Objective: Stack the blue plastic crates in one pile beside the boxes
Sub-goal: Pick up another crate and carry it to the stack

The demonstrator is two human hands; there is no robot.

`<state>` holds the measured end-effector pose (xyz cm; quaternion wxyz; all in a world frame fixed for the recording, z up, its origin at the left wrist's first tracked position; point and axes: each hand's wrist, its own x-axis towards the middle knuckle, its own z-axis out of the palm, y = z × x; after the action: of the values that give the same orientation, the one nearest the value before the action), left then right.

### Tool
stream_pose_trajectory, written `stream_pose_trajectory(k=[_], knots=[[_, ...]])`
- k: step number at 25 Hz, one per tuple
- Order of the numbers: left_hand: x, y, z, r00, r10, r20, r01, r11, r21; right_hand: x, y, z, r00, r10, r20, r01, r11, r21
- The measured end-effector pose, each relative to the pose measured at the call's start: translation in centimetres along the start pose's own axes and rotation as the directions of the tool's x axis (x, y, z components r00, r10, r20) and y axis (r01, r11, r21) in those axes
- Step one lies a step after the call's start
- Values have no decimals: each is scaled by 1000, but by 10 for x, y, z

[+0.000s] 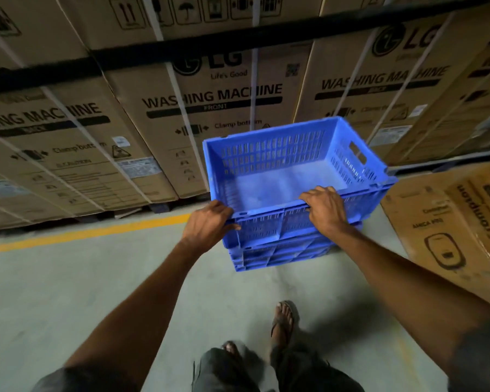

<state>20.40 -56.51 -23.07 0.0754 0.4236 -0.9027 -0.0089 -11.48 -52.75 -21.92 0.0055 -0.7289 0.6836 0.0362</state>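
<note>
Gripping the near long rim of the upper blue crate (292,162), both hands are clamped on it: left hand (210,224) at the near-left corner, right hand (324,209) further along the same rim, fingers curled over the edge.

Position: the crate extends away from both hands toward the washing machine boxes (210,108); its long axis runs left to right, across the line of the arms. It rests on, or is just seating onto, a lower blue crate (277,257) standing on the concrete floor (68,278) directly beneath the hands. Cannot tell whether the two are fully nested; the upper one looks slightly skewed against the lower.

Key relation: the upper crate's corners versus the lower crate's corners. The right end appears to overhang a little beyond the right hand. Judgement: next move needs a small twist to square it.

Contents: the upper crate is empty, bare floor panel visible. The lower crate's interior is hidden.

Further right of the right hand: a tilted Crompton carton (450,222). A yellow floor line (82,230) runs left of the left hand
</note>
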Motion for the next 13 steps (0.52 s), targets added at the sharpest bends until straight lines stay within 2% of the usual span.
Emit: stream_pose_trajectory(k=[3, 6, 9, 11, 13], knots=[[2, -3, 30, 996, 57, 65, -52, 996, -77, -2, -5, 14, 995, 88, 41, -89, 996, 20], [-1, -14, 54, 966, 206, 155, -171, 963, -210, -12, -26, 24, 973, 176, 151, -180, 984, 11], [-5, -43, 62, 910, 375, 178, -285, 876, -390, -22, -79, 28, 971, 202, 127, -216, 971, 106], [7, -72, 57, 885, 451, 119, -374, 838, -397, -18, -125, 30, 978, 194, 79, -206, 961, 183], [24, -109, 48, 891, 452, 45, -415, 850, -324, -5, -177, 32, 983, 144, 115, -169, 955, 246]])
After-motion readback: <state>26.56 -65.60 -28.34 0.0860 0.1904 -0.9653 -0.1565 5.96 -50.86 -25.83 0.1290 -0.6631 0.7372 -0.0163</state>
